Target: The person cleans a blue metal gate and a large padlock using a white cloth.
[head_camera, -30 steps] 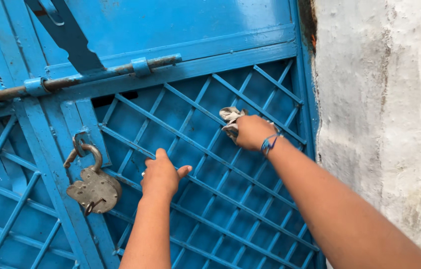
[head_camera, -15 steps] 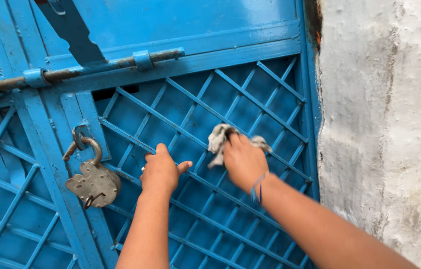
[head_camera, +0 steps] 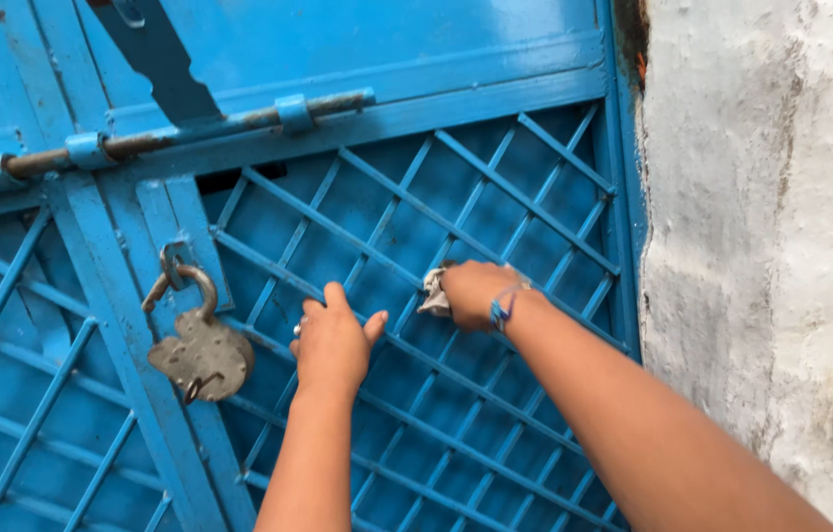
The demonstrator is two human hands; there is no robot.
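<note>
cloth [head_camera: 433, 294] mostly hidden inside right hand [head_camera: 471, 294], left hand [head_camera: 331, 340] fingertips hidden behind gate bars [head_camera: 377, 246], both elbows cut off below

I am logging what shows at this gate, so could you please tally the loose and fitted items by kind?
Padlock: 1
Sliding bolt: 1
Rag, clutched in the right hand: 1
Thread wristband: 1
Hands, counting the left hand on the blue lattice gate: 2
Total: 6
</note>
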